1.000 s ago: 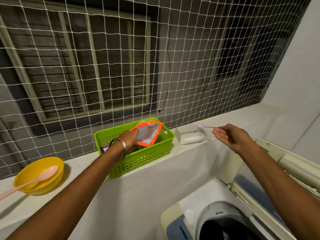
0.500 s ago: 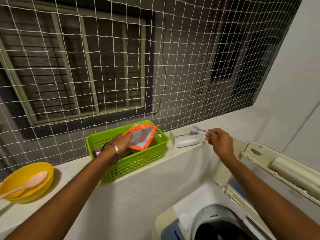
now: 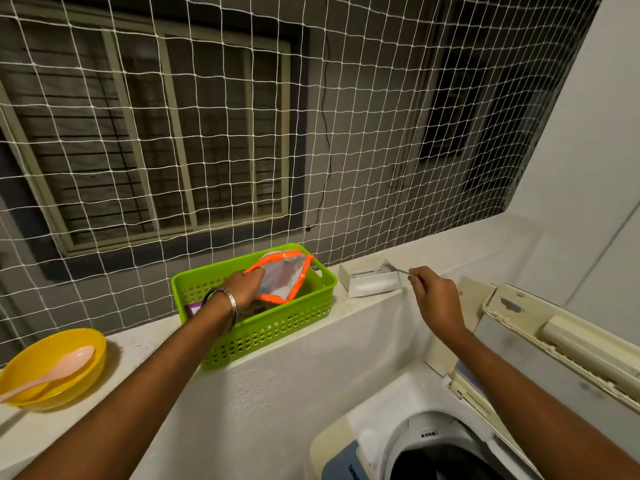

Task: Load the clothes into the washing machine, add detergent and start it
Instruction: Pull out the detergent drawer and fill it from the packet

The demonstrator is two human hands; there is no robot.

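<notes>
Since the earlier frames the right hand [image 3: 437,299] had closed its fingers on the handle of the small spoon [image 3: 393,269], whose bowl sat at the white box [image 3: 372,284] on the ledge [image 3: 145,344]; before, that hand was only reaching, loose. Across those frames the left hand [image 3: 244,284] kept its pinch on the mouth of the orange-edged detergent pouch [image 3: 282,278], standing tilted in the green basket [image 3: 263,337].

Judging from this, the risk was spillage: the spoon was held far out on its thin handle, so a full scoop carried over to the washing machine [image 3: 433,445], open low at the right, could tip. The pouch, gripped only at one corner, could slump or fold. Both arms were stretched forward, the right wrist bent down, the left forearm crossing the basket rim.
</notes>
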